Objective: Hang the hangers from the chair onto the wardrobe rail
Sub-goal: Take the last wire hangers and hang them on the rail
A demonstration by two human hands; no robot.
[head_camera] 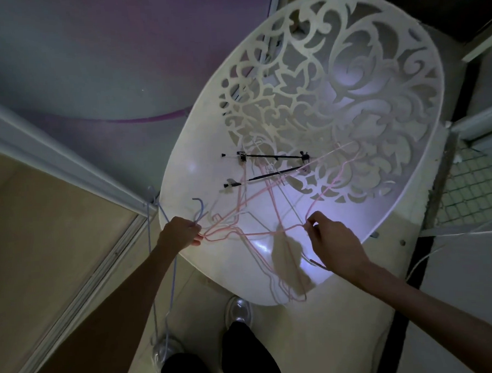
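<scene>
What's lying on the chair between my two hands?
Head view: tangled pink wire hangers span the chair seat between the left hand and right hand.

Over the white chair [181, 172], the left hand [179, 232] grips gathered hanger hooks; the right hand [331, 239] pinches a pink hanger [258, 233] near the seat's front edge.

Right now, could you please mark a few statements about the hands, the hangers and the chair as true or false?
1. The left hand grips hanger hooks at the seat's edge. True.
2. The right hand hangs idle. False: its fingers pinch a pink wire hanger.
3. Two black clip hangers lie on the white chair. True.
4. The chair's back is solid. False: it is a cut-out floral pattern.
</scene>
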